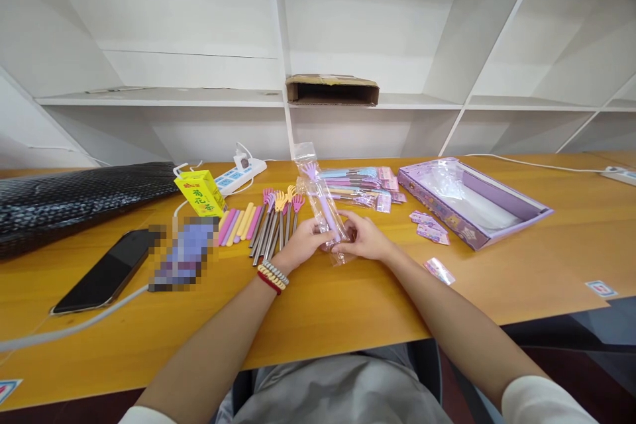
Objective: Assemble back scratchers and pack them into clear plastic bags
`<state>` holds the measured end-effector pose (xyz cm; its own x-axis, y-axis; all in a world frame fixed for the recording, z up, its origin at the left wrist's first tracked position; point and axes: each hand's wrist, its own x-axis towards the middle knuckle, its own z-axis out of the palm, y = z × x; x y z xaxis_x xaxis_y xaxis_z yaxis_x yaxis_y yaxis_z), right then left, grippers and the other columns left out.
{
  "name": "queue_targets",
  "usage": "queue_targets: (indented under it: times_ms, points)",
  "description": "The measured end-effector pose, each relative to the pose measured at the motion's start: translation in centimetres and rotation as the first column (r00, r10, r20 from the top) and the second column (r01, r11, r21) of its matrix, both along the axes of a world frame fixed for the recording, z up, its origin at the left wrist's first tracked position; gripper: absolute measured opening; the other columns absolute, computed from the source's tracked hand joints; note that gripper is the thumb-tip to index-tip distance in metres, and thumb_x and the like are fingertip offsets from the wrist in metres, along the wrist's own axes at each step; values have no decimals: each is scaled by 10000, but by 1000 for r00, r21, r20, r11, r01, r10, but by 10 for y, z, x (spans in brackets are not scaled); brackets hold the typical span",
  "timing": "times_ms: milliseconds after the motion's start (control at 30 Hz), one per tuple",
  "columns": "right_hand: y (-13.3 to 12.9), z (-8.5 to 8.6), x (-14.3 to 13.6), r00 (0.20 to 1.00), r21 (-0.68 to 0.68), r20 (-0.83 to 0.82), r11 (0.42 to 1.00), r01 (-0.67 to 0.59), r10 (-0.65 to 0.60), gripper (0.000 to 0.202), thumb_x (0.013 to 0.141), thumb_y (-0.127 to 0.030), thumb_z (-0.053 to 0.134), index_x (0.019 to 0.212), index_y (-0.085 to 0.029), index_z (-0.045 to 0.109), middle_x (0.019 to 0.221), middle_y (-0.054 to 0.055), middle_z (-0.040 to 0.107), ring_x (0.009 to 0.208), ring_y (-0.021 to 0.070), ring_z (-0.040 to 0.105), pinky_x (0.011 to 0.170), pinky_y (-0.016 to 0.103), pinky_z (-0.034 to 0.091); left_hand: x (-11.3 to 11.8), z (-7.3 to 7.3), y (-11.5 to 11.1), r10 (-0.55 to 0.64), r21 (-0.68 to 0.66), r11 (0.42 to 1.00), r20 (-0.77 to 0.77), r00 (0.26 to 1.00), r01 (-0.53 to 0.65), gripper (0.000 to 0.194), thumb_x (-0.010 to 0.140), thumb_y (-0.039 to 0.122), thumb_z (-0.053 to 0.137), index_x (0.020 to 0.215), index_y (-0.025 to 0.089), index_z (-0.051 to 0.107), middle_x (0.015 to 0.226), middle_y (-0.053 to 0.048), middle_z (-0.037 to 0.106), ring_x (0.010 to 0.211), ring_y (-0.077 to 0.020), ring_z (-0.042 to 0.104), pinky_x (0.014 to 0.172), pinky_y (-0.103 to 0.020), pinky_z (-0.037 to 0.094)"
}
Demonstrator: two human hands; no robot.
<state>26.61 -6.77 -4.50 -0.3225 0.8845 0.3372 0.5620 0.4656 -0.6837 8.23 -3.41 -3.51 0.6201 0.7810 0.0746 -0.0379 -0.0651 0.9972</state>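
Observation:
A clear plastic bag with a purple hand-shaped scratcher point(325, 205) inside is held above the table's middle. My left hand point(307, 242) pinches the bag's lower left side, and my right hand point(365, 237) grips its lower right side. Left of my hands lie metal rods with pink, yellow and purple claw heads point(281, 202). Beside them is a row of pink, purple and yellow handles point(241, 224). Behind my hands rests a pile of bagged scratchers point(360, 180). Small printed cards point(430, 228) lie to the right, with another card point(439, 271) nearer me.
A purple open box point(477, 232) stands at the right. On the left are a yellow drink carton point(201, 192), a black phone point(106, 271), a blurred-out phone point(183, 255), a power strip point(241, 177) and a black wrapped bundle point(84, 202). White shelves point(199, 98) hold a cardboard box point(332, 91).

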Motion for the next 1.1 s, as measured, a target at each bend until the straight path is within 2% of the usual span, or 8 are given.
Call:
queue_targets:
  times_ms: [233,367,533,633,733,833,900,1100]
  points:
    - [-1,2,-2,998,36,35,998,-52,51,539,766,-353,616,1252,-190,451,688,-13,611,544,106,523,559,228,410,0,-1,0,34,20,999,-25,999,-34,219,669,277,683,832,138,636,701,-32,613,602,-123,548,539,-227,446]
    - [0,1,-4,999,47,44,999,-26,24,511,764,-301,617,1233,-185,450,703,-6,621,576,116,545,577,228,413,0,-3,1,59,23,998,-17,998,-58,257,702,351,657,845,137,645,724,-50,627,607,-131,563,537,-238,463]
    - [-2,0,-7,997,46,75,999,-22,19,445,756,-271,617,1169,-193,473,735,0,633,597,121,548,575,227,397,1,-3,1,106,-33,994,31,994,-105,269,715,402,640,740,134,651,651,-46,628,579,-143,564,547,-266,460]
    - [-3,1,-8,993,52,120,998,-24,18,446,745,-285,631,1160,-194,495,731,0,628,593,122,537,571,227,386,2,-2,0,135,36,990,46,990,-137,231,709,369,649,729,139,655,656,-40,632,642,-169,582,629,-296,466]
    - [-4,2,-8,991,54,128,997,-48,41,480,746,-305,634,1191,-194,493,749,2,633,581,114,535,582,228,391,2,-1,2,216,111,969,60,974,-222,188,696,325,657,745,143,647,702,-30,638,698,-175,583,693,-303,458]
    - [-4,1,-8,989,58,126,995,-83,75,346,789,-300,588,1116,-196,545,734,-5,641,574,104,539,598,225,394,0,-2,5,287,151,946,36,957,-289,174,674,303,669,725,144,620,696,-17,622,672,-163,565,665,-285,445]
    - [-4,0,-9,989,60,134,995,-78,70,288,787,-311,594,1051,-198,570,717,-9,642,577,103,541,601,224,392,-1,-2,7,285,147,947,18,958,-284,184,673,308,672,721,142,609,678,-13,607,658,-157,556,644,-276,439]
    - [-2,-3,-8,990,80,142,997,-12,1,329,691,-360,697,939,-193,560,717,-11,635,588,109,550,573,217,385,1,-1,4,257,128,958,5,966,-255,237,678,336,678,770,125,618,712,-20,611,671,-147,549,656,-272,435]
